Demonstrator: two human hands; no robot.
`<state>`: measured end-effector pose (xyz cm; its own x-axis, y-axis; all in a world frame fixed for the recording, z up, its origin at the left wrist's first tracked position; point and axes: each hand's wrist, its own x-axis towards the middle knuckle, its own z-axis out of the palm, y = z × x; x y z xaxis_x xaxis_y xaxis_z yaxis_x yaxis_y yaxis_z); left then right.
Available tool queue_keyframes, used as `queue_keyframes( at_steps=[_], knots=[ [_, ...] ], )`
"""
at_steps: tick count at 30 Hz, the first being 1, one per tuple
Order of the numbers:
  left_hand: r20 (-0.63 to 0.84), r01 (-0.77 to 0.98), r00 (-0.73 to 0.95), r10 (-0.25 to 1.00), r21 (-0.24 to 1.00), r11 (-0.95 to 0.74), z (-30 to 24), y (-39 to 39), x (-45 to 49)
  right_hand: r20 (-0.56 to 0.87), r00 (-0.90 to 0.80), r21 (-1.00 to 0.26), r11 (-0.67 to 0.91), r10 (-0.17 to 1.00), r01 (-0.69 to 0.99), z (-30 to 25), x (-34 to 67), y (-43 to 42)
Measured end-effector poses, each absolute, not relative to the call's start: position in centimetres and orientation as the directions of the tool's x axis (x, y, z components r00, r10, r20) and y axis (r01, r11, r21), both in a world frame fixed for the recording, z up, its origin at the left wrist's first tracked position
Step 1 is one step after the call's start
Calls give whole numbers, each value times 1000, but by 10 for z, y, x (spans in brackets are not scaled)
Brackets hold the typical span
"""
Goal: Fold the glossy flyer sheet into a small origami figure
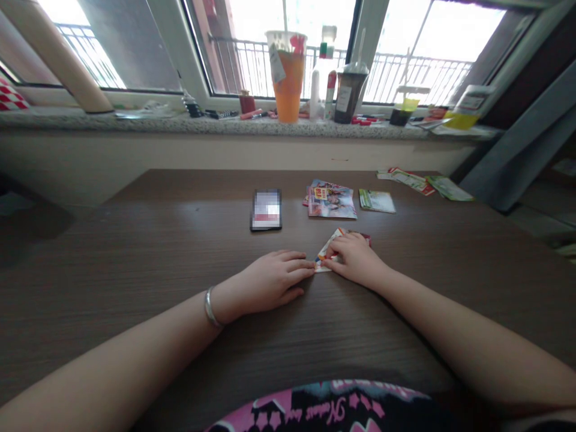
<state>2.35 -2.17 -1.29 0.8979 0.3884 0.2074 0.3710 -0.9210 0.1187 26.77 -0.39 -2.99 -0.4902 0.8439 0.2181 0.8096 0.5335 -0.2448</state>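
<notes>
A printed sheet of paper [322,267], apparently folded, lies on the brown table in front of me, its left part tapering to a corner. My right hand [353,258] lies over the sheet with curled fingers, thumb and forefinger close together on it, and hides most of it. Darker red printing shows beyond those fingers. Palm down on the table, my left hand [281,277] has its fingers stretched out, and its fingertips touch the paper's left corner. A silver bangle [209,307] circles the left wrist.
Past my hands lie a phone or tablet with a blurred screen [266,210], colourful booklets [333,201], a green-and-white packet [377,201] and several leaflets [411,181]. Drinks, including a tall orange cup [288,84], stand with pens on the stone windowsill [148,124].
</notes>
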Motion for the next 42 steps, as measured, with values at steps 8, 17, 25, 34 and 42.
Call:
queue_keyframes(
  at_steps=[8, 17, 25, 34, 42],
  knots=[
    [213, 389, 890, 402, 105, -915, -14, -24, 27, 198, -481, -228, 517, 854, 825, -27, 265, -3],
    [205, 344, 904, 376, 174, -923, -10, -18, 26, 189, -499, -212, 532, 846, 820, -32, 268, -1],
    [176, 413, 882, 437, 154, -898, -14, -20, 31, 202, -508, -224, 544, 837, 808, -33, 263, 0],
    [195, 403, 886, 421, 125, -907, -13, -21, 33, 213, -513, -217, 552, 832, 805, -35, 263, 1],
    [149, 344, 916, 372, 183, -921, -5, -16, 25, 197, -512, -203, 546, 836, 813, -33, 266, -1]
  ],
)
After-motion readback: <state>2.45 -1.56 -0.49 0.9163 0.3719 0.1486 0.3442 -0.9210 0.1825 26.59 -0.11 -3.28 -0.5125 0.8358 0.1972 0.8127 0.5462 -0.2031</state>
